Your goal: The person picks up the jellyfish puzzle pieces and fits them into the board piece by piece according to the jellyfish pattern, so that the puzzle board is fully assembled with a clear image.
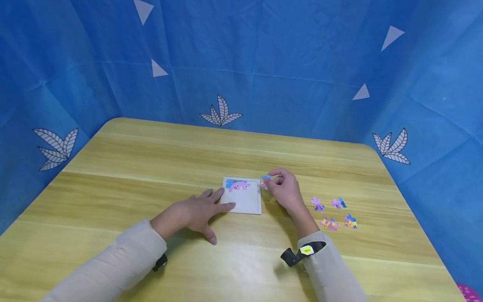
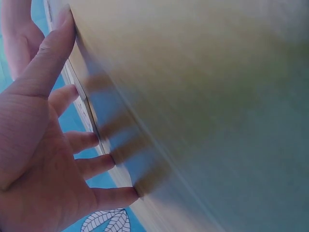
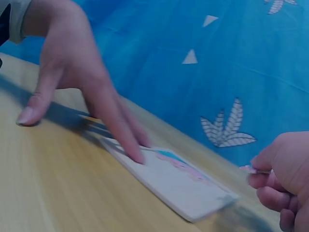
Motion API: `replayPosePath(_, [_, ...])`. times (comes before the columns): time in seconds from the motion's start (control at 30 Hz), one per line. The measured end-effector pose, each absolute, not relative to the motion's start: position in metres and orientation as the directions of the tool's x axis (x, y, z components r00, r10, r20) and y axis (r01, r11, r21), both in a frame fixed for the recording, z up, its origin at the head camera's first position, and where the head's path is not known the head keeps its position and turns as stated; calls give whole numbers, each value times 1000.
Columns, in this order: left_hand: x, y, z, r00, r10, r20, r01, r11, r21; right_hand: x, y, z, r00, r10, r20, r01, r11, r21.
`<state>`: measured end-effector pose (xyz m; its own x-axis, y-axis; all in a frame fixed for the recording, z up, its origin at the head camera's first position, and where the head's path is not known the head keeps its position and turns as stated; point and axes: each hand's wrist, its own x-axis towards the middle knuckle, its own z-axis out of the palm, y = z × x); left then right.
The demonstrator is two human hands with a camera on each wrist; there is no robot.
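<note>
Head view: from high up, facing forward and down across the tabletop (image 1: 241,251) to the blue curtain (image 1: 241,50); widest coverage. Left wrist view: close to the left grip (image 2: 43,154), steeply tilted. Right wrist view: low, facing obliquely across the tabletop. Head and right wrist views share the white board (image 3: 169,183), left grip and right grip (image 3: 290,169).

Creased blue cloth (image 1: 249,46) with white triangles (image 1: 143,10) and leaves (image 1: 223,107) hangs behind and beside the yellowish wood-grain desk (image 1: 151,155) with rounded far corners and a pale sheen (image 1: 249,256).
</note>
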<state>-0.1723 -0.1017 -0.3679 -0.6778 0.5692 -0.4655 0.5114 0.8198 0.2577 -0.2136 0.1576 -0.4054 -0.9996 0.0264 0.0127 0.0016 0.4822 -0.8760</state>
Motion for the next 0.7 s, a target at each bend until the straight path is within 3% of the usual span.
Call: replayPosePath(0.7, [-174,-101,-367,-675,568,-470,521,819,240,-222,114,-423,-994,66,83,-9,730,-684])
